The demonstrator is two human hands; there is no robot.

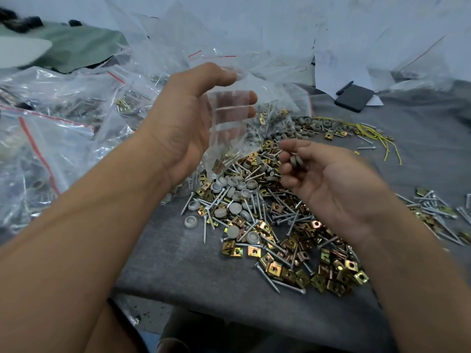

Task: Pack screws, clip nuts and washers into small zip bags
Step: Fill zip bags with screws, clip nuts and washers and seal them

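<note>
A grey bench (178, 263) carries a heap of screws (280, 215), brass clip nuts (331, 271) and grey washers (234, 189). Above the heap, the left hand (183, 118) grips a small zip bag (229, 128), mouth upward. Just right of the bag, the right hand (328, 179) pinches grey washers in curled fingertips (288, 151).

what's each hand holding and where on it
Left hand holds a small zip bag by its upper side; right hand pinches grey washers at its fingertips.

Left hand (183, 123) holds a small zip bag (230, 128) open above the hardware pile (267, 225); right hand (328, 184) pinches grey washers (296, 160).
</note>
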